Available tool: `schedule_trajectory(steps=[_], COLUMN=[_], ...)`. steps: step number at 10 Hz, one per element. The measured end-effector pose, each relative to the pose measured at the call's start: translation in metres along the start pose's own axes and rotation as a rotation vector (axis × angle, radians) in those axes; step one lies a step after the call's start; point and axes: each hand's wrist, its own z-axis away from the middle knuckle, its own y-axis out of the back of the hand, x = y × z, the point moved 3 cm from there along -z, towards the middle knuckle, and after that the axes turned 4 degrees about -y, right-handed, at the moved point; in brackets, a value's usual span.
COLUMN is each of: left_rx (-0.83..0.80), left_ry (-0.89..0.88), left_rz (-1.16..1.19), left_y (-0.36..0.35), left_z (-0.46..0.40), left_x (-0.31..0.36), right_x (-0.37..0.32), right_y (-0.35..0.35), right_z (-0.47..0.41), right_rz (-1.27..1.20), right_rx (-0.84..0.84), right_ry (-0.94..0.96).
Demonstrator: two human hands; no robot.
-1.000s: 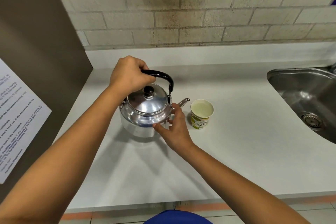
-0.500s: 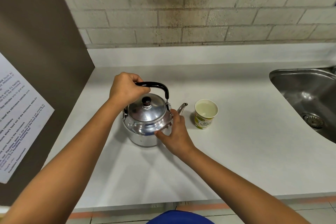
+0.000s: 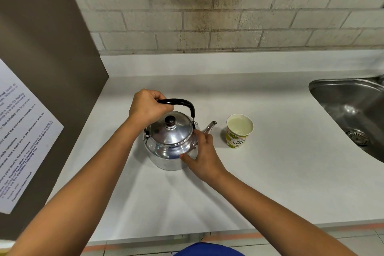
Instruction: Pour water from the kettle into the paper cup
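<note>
A shiny metal kettle (image 3: 169, 145) with a black handle and a black lid knob stands upright on the white counter (image 3: 270, 183). Its spout points right toward the paper cup (image 3: 239, 131), which stands a short way off and holds pale liquid. My left hand (image 3: 148, 106) is closed around the left end of the kettle's handle. My right hand (image 3: 202, 158) rests against the kettle's right side below the spout, fingers spread on the metal.
A steel sink (image 3: 353, 110) with a drain is set into the counter at the right. A brown panel with a printed notice (image 3: 18, 135) stands at the left. A brick wall runs behind the counter.
The kettle has come down and now sits flat on the counter, slightly farther from the cup. Both hands stay on it.
</note>
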Motion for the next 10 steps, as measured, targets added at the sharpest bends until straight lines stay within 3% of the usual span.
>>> schedule_trajectory(steps=[5,7,8,10], left_rx=[0.072,0.038,0.035,0.096], left_ry=[-0.091,-0.220,-0.376,-0.556], left_rz=[-0.137,-0.215,-0.294,-0.281], left_y=[-0.002,0.000,0.002,0.011], left_z=[0.007,0.014,0.020,0.030], left_x=[-0.003,-0.001,0.005,0.029], right_x=[0.002,-0.001,-0.003,-0.020], right_y=[-0.001,0.004,0.008,0.024], right_z=[0.002,0.000,0.001,0.001], right_rz=[-0.009,0.031,0.062,0.128], right_rx=[-0.013,-0.018,-0.017,0.120], right_ry=[-0.034,-0.063,-0.094,-0.037])
